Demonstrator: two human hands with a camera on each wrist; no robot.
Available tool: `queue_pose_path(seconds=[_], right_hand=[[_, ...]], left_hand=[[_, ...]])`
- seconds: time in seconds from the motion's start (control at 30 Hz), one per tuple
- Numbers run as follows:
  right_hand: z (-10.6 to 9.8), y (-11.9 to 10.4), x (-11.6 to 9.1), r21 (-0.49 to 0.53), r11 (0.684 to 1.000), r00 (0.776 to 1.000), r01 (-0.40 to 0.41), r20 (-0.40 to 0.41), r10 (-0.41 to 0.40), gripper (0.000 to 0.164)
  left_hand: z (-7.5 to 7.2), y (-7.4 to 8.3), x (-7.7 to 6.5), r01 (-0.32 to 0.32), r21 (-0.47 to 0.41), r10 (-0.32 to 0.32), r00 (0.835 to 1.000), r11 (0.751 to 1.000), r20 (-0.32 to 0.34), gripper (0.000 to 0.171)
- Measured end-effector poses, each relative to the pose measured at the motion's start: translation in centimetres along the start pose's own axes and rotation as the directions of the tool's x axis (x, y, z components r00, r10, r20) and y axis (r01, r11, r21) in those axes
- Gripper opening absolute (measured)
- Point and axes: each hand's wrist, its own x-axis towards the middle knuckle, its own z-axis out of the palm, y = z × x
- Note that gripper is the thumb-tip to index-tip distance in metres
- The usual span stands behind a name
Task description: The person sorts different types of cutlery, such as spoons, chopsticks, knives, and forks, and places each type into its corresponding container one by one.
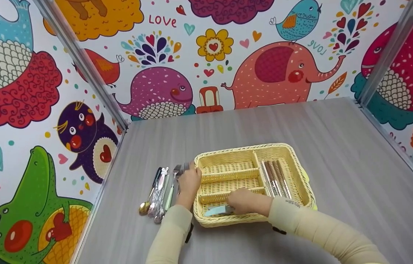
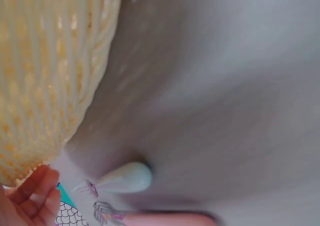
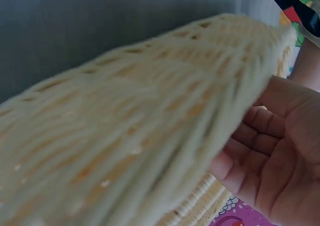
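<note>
1. Basket [image 1: 228, 220] sits flat on the table [image 1: 331, 146], between the arms; both hands meet it without crossing.
2. Left hand [image 1: 189, 182] grasps the basket at its left rim, bent fingers against the outer weave in the left wrist view; thumb hidden. Probably a steadying hold, to keep a light basket from sliding.
3. Right hand [image 1: 244, 201] dips into the front-left compartment, fingers bent, palm bare in its wrist view. Fingertips are behind the rim: cannot tell whether they grasp anything or have released it.
4. Blue piece [image 1: 215, 211] lies in that compartment, one end just at the right fingers. Kind unclear; contact unclear.
5. Sticks [image 1: 277, 179], some in shiny wrap, fill the long right compartment lengthwise. Its shape suits them; the dividers likely serve to keep kinds apart.
6. Left of the basket, on the table: gold spoon [image 1: 144, 208], wrapped pieces [image 1: 158, 200], forks [image 1: 177, 169]. Roughly parallel, close by, perhaps for easy reach.
7. Left wrist view: green handle [image 2: 127, 178] and pink handle [image 2: 170, 219] near the left fingers, apart from them. Nothing there suggests that hand holds cutlery.
</note>
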Motion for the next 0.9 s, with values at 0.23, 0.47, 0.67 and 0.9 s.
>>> queue_pose_path(seconds=[0.23,0.47,0.67,0.9], right_hand=[[1.3,0.3,0.2,0.024,0.999,0.996,-0.048,0.073,0.046,0.034],[1.7,0.1,0.4,0.014,0.995,0.989,-0.097,0.112,0.095,0.021],[1.8,0.1,0.4,0.023,0.994,0.991,-0.102,0.093,0.1,0.019],[0.0,2.7,-1.3,0.346,0.937,0.998,-0.042,-0.029,0.055,0.011]], left_hand=[[-0.1,0.0,0.0,0.006,-0.003,-0.006,1.0,1.0,0.002,0.026],[0.0,0.0,0.2,0.026,-0.011,-0.026,0.998,1.0,0.051,0.031],[-0.3,-0.3,0.3,0.036,-0.016,-0.035,0.997,0.999,0.065,0.033],[-0.3,-0.2,0.2,0.017,-0.005,-0.016,0.998,1.0,0.055,0.032]])
